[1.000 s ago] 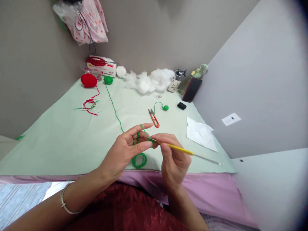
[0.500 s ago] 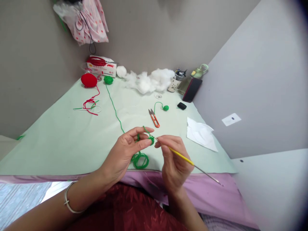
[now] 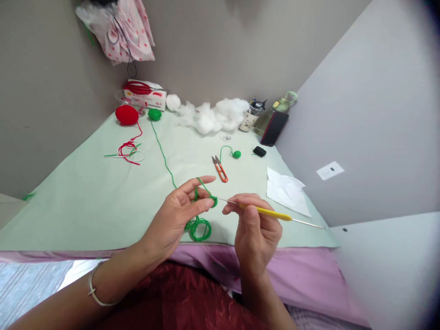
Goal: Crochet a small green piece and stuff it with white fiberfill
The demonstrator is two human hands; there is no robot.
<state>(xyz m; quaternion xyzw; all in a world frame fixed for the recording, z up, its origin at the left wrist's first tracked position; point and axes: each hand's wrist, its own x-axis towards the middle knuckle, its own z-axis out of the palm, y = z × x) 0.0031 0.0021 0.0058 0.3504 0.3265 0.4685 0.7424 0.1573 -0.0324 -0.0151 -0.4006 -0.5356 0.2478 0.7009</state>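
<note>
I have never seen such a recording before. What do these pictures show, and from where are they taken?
No machine works here: you see a person's two bare hands, filmed by one camera worn on the head, looking forward and down. The left hand pinches a small green yarn piece; the right hand holds a thin tool with a yellow handle, probably a crochet hook. On the pale green cloth lie orange-handled snips, a red yarn ball, white fluffy stuffing and white paper, among other things.
</note>
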